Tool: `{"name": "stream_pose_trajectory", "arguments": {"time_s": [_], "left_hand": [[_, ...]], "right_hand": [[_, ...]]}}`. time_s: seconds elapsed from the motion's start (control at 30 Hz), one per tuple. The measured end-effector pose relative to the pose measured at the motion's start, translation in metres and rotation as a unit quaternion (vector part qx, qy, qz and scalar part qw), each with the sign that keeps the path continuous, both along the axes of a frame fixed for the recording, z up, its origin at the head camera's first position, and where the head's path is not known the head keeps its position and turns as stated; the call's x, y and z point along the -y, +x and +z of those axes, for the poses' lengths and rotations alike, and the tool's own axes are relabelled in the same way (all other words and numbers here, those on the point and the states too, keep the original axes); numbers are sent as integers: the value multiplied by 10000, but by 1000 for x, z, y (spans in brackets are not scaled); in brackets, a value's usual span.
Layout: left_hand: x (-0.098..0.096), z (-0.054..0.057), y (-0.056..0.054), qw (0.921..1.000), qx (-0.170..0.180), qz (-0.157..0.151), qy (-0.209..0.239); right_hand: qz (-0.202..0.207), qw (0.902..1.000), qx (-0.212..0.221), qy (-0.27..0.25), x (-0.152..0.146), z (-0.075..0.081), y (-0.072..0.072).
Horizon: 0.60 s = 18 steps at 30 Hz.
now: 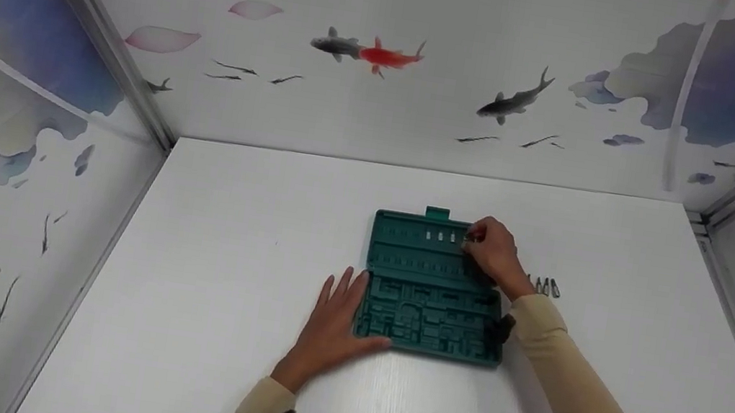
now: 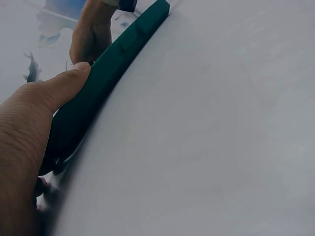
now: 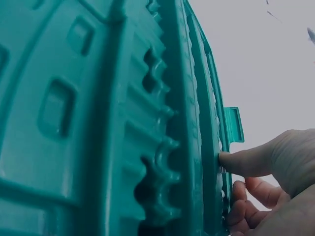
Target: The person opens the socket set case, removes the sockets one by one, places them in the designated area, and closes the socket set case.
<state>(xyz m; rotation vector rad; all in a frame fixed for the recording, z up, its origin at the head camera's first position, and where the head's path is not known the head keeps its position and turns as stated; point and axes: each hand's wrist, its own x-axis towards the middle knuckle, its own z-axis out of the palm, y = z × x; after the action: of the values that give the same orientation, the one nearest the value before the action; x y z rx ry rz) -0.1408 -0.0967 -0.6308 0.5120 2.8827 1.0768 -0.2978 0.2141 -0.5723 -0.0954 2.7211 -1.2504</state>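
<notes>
A green plastic tool case (image 1: 431,318) lies unfolded on the table, its moulded slots facing up. Several small silvery metal pieces (image 1: 441,236) stand in the top row of its lid (image 1: 397,251). At the right end of that row, my right hand (image 1: 495,251) pinches a small metal piece, mostly covered by the fingers. In the right wrist view the thumb (image 3: 246,161) presses against the lid's far strip. My left hand (image 1: 335,322) braces the case's near left corner, fingers fairly straight along the side and thumb on the front edge.
Several loose metal pieces (image 1: 547,286) lie on the white table (image 1: 249,218) just right of the case, partly behind my right wrist. A latch tab (image 1: 438,213) sticks out from the lid's far edge. Printed panels with fish wall in the back and sides.
</notes>
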Motion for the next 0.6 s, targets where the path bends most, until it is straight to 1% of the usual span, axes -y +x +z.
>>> {"name": "stream_pose_trajectory", "arguments": {"time_s": [0.07,0.17,0.4,0.5,0.6], "left_hand": [[0,0,1,10000,26,-1,14],[0,1,1,10000,39,-8,52],[0,1,1,10000,50,12,81],[0,0,1,10000,43,12,53],[1,-1,0,10000,41,13,60]], "right_hand": [[127,9998,-153,57,-1,-1,2],[138,9995,-290,-21,-2,-2,3],[-408,9969,-252,-625,-8,0,0],[-526,9952,-327,-761,-15,5,-1],[-546,9946,-368,-808,-25,13,1]]}}
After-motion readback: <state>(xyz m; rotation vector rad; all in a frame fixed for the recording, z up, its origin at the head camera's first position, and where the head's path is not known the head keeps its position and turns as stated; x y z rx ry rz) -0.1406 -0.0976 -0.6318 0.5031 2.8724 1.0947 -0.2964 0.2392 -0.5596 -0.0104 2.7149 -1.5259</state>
